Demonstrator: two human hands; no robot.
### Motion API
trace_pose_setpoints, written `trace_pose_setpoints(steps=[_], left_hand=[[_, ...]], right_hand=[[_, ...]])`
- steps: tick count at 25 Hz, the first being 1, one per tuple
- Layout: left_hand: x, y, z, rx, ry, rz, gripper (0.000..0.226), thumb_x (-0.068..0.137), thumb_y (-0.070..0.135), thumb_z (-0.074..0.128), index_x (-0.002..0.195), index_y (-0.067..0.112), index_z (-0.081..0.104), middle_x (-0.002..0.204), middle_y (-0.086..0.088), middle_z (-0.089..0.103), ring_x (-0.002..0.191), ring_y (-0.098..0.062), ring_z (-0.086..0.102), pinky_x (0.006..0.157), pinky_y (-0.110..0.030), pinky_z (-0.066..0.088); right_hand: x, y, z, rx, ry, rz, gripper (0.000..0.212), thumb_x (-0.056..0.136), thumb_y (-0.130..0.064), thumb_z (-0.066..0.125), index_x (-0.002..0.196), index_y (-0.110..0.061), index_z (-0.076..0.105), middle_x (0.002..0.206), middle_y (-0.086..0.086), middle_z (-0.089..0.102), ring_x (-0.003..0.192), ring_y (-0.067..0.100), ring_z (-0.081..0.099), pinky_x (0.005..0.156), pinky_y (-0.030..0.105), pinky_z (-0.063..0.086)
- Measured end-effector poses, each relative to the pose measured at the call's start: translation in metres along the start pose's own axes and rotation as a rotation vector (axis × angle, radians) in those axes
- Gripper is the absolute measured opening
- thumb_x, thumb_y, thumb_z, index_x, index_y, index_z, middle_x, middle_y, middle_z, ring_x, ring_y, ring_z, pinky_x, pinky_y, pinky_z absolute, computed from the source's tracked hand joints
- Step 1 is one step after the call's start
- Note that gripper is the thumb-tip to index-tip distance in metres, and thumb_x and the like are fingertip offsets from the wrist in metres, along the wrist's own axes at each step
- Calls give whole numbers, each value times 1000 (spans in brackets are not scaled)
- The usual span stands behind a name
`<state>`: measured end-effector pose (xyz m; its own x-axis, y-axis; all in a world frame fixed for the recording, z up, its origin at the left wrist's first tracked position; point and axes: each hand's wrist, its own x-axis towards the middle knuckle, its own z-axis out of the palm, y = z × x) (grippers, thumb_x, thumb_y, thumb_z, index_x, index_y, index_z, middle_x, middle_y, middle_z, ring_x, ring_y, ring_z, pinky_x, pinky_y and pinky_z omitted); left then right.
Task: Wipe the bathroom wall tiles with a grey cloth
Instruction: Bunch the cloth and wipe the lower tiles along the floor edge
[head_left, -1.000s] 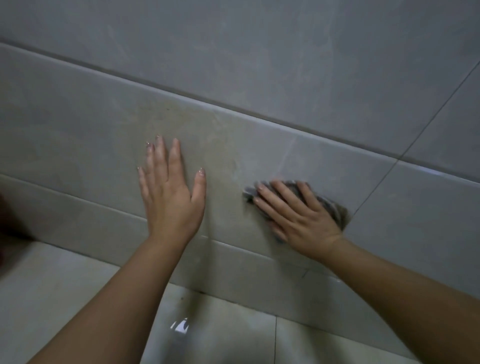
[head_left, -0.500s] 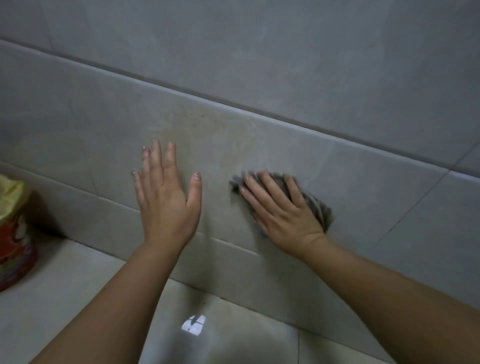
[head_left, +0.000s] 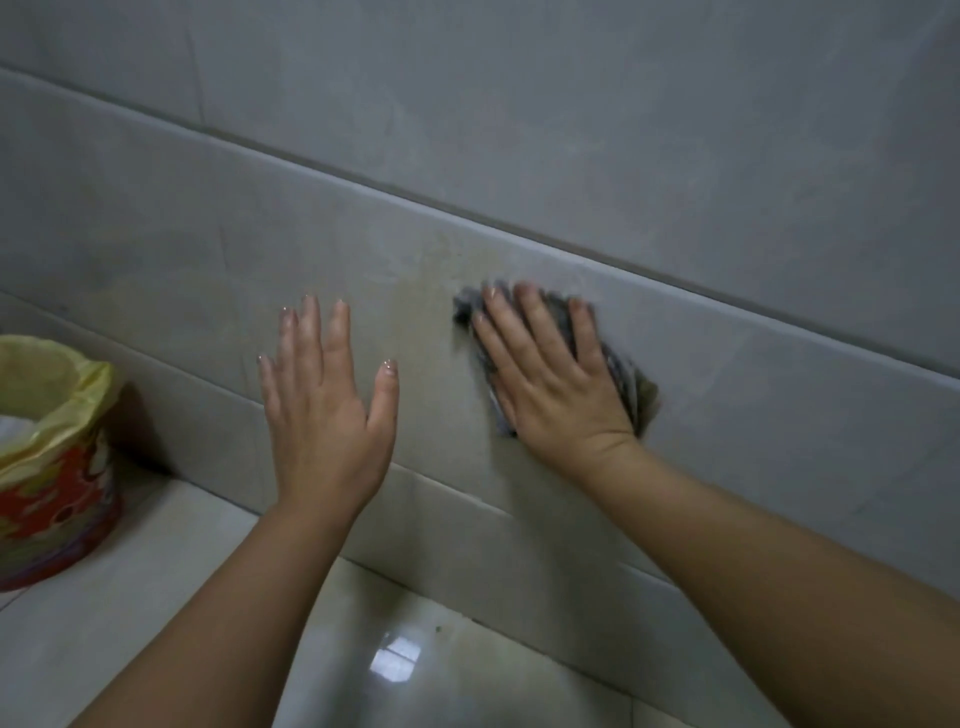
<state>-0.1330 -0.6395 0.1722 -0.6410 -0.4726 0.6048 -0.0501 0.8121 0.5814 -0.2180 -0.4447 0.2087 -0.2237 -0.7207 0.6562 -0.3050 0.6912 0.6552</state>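
So your left hand (head_left: 327, 415) is flat and open, fingers (head_left: 340, 332) straight and close together, thumb sticking out. Right hand (head_left: 556, 384) is flat too, fingers fanned apart.

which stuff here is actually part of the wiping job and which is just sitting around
Part of the job: grey cloth; right hand, pressing the cloth flat to the wall; wall tiles; left hand, spread open at the wall beside it.
Just lying about: patterned bin with a yellow liner; floor.
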Motion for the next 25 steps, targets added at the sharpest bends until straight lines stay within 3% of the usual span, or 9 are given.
trace_pose_setpoints(steps=[4,6,10,14,17,19,22,25], left_hand=[[9,-25,-15,23,23,-60,68,94,48,31,155,19,21,165,-5,10,152,-21,2,122,-48,4],[13,-33,-19,27,40,-62,69,93,50,28,154,18,22,165,-6,11,152,-21,3,122,-47,3],[18,-43,-25,13,59,-79,70,92,49,28,154,18,22,165,-5,12,152,-21,4,121,-47,4],[22,-48,-30,-9,69,-139,71,91,50,27,155,19,21,165,-3,11,152,-20,3,121,-46,2],[22,-57,-43,8,58,-144,69,93,47,29,155,20,19,165,-2,10,152,-19,0,121,-45,0],[23,-68,-54,25,56,-147,68,94,46,30,156,20,18,165,-3,9,152,-19,-1,122,-45,-1],[29,-81,-64,28,54,-175,67,95,45,30,156,19,17,165,-4,9,152,-19,-2,122,-46,0],[33,-83,-64,19,60,-176,67,95,45,29,156,20,17,165,-3,8,152,-18,-2,122,-46,0]], right_hand=[[-28,16,-11,37,-74,-222,65,93,-24,54,151,-9,28,159,8,23,147,29,20,120,51,7],[6,33,-18,13,6,-148,61,95,-21,52,150,-8,31,158,10,26,146,31,22,117,54,11],[91,7,-6,-3,145,79,54,99,-21,46,149,-6,32,156,12,29,145,32,25,116,56,2],[60,-55,16,61,-36,-172,66,92,-22,50,151,-4,26,159,12,22,147,32,18,119,53,-4],[42,-30,4,65,-31,-309,65,91,-20,52,150,-4,29,158,12,25,146,32,23,119,53,9],[69,-11,-4,53,53,-228,59,94,-18,51,148,-4,33,156,13,29,144,33,26,116,56,16],[124,-17,0,51,105,-23,58,97,-18,45,150,-5,28,158,13,26,146,34,22,117,56,3],[133,-62,16,67,47,-70,63,93,-20,47,150,-3,27,158,14,25,145,35,22,117,54,-6]])
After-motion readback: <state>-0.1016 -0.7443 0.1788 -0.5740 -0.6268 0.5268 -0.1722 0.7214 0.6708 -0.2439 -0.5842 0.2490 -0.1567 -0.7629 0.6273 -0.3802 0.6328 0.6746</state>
